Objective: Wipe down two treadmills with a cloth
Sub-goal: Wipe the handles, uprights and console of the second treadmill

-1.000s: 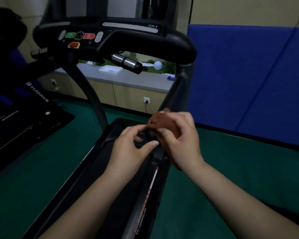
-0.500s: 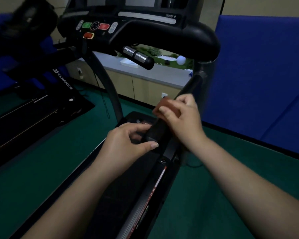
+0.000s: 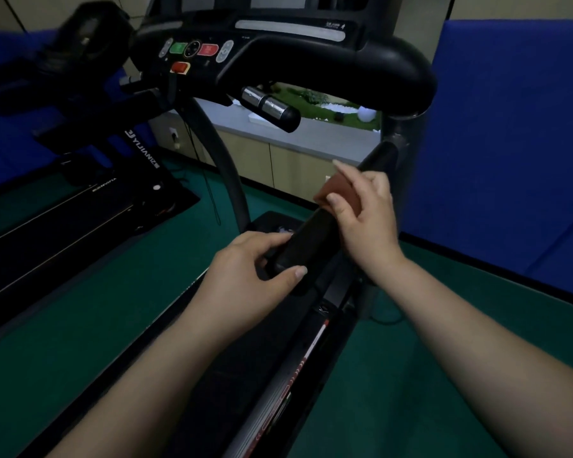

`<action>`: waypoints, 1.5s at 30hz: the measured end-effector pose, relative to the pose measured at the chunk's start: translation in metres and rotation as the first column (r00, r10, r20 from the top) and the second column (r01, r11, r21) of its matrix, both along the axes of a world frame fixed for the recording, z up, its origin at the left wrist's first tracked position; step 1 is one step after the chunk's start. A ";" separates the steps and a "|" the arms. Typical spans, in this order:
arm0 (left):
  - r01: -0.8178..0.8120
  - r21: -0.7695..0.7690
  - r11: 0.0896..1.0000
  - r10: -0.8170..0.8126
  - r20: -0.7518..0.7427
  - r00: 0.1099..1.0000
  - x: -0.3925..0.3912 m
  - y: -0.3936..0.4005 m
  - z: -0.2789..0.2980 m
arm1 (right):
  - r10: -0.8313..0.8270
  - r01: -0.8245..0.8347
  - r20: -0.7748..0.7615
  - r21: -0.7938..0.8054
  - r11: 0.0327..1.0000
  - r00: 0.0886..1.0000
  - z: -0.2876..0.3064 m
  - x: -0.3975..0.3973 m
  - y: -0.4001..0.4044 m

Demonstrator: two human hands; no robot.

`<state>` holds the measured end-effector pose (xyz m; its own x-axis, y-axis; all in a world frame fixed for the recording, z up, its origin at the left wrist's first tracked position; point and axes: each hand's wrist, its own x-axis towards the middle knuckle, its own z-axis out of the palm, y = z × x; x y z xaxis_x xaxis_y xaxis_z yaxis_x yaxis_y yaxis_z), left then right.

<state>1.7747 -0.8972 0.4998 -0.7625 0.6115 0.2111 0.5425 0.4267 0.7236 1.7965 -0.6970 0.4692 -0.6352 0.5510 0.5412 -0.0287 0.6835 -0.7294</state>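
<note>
Cloth: a small reddish-brown cloth (image 3: 339, 192) sits bunched on the right handrail (image 3: 315, 241) of the near treadmill (image 3: 315, 66), about halfway up the black grip.
Right hand: the right hand (image 3: 366, 219) is clamped over the cloth, thumb on its near side and fingers curled over the top, pressing it against the rail.
Left hand: the left hand (image 3: 245, 276) grips the lower end of the same handrail, thumb across the top and fingers wrapped underneath; it touches no cloth.
How the cloth handles: it looks soft, light and easily crumpled, so it should follow the round rail if wrapped around it; a loose corner could slip out from under the fingers.
Where to hold: probably best with the palm over the bunched middle, fingers closing around the rail.
Rail: rigid and fixed, and the grip looks matte, so likely not slippery.
Other treadmill: a second treadmill (image 3: 90, 206) stands well apart to the left, with no hand on it.
Surroundings: green floor (image 3: 80, 325), blue padded wall (image 3: 510, 143), a counter (image 3: 295, 137) behind the console.
In the way: the upright post (image 3: 407, 166) just beside the rail's top end, and a short silver-banded grip (image 3: 272, 109) jutting from the console above.
</note>
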 end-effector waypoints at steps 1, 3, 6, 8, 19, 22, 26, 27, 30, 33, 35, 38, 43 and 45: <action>0.006 0.002 1.000 -0.006 -0.009 1.000 -0.001 0.001 -0.001 | 0.032 -0.032 -0.028 0.010 0.999 0.999 -0.003 0.006 -0.009; 0.005 -0.002 1.000 -0.005 -0.030 1.000 -0.003 0.002 -0.001 | 0.107 -0.104 -0.059 0.053 0.993 0.993 -0.011 0.016 -0.030; 0.021 -0.021 1.000 -0.022 -0.068 0.997 -0.010 0.005 0.001 | 0.071 -0.067 -0.038 0.109 0.992 0.997 -0.014 0.011 -0.028; 0.052 -0.033 0.998 -0.055 -0.063 0.997 -0.012 0.005 0.004 | -0.096 0.097 -0.008 0.055 0.994 0.995 -0.009 -0.003 -0.006; 0.092 -0.015 0.996 -0.091 0.027 0.995 -0.016 -0.005 -0.001 | 0.094 -0.105 0.066 0.187 0.977 0.993 0.006 0.009 -0.040; 0.081 -0.002 0.997 -0.081 0.054 0.995 -0.015 -0.009 -0.003 | 0.023 -0.037 0.107 0.133 0.990 0.994 0.016 -0.003 -0.019; 0.062 -0.013 0.998 -0.061 0.042 0.997 -0.016 -0.017 -0.013 | 0.117 -0.126 0.065 0.149 0.981 0.991 0.009 0.011 -0.044; 0.063 -0.031 0.998 -0.062 0.023 0.998 -0.016 -0.019 -0.016 | 0.167 -0.174 0.058 0.155 0.972 0.984 0.007 0.017 -0.054; 0.069 -0.043 0.997 -0.068 0.017 0.998 -0.014 -0.022 -0.020 | 0.174 -0.185 0.077 0.184 0.965 0.982 0.005 0.018 -0.056; 0.066 -0.058 0.996 -0.065 0.023 0.998 -0.011 -0.023 -0.017 | 0.003 -0.022 0.114 0.158 0.987 0.993 0.014 0.000 -0.034; 0.058 -0.072 0.996 -0.057 0.010 0.998 -0.011 -0.023 -0.015 | -0.026 0.011 0.106 0.140 0.990 0.994 0.013 0.000 -0.037; 0.051 -0.093 0.994 -0.054 -0.028 0.998 -0.013 -0.022 -0.015 | 0.088 -0.094 0.048 0.147 0.985 0.995 0.004 0.019 -0.065; 0.029 -0.066 0.997 -0.031 -0.029 0.999 -0.011 -0.015 -0.010 | 0.050 -0.050 0.003 0.128 0.991 0.999 0.000 0.006 -0.037; 0.047 -0.052 0.998 -0.048 -0.035 0.998 -0.010 -0.009 -0.006 | -0.046 0.046 0.011 0.046 0.998 0.999 0.001 -0.007 -0.007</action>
<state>1.7647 -0.9064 0.4935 -0.7247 0.6575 0.2060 0.5887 0.4356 0.6809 1.7895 -0.7044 0.4702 -0.6164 0.5545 0.5592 0.0123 0.7167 -0.6972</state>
